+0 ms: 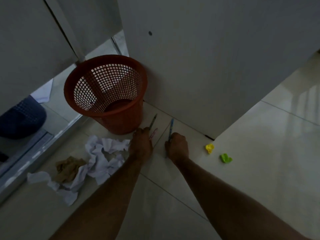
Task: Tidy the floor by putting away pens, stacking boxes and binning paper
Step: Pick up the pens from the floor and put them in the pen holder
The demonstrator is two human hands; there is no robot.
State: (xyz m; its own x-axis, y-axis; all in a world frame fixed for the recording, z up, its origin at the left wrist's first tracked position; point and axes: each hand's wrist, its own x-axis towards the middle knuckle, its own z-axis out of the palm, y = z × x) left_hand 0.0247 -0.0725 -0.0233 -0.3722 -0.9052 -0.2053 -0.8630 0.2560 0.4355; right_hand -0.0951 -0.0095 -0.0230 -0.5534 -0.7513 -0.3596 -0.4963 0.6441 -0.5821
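- We see our left hand [141, 144] closed round a dark pen [153, 121] whose tip points far, toward the foot of the orange mesh bin [105, 94]; a pink pen [153, 133] shows at the same hand's right edge, and we cannot tell whether it is gripped or lying on the floor [259, 153].
- Our right hand [177, 145] is closed round a blue pen [171, 129], just right of the left hand, the two apart.
- The bin stands upright just beyond the left hand, its far right side close against the white cabinet panel [207, 66].
- Crumpled white paper [103, 156] and a brown paper wad [69, 168] lie left of our left forearm, close to the metal door track [34, 160].
- A yellow scrap [209, 148] and a green scrap [226, 158] lie right of the right hand, near the cabinet's near corner.
- Open tile spreads right and near.
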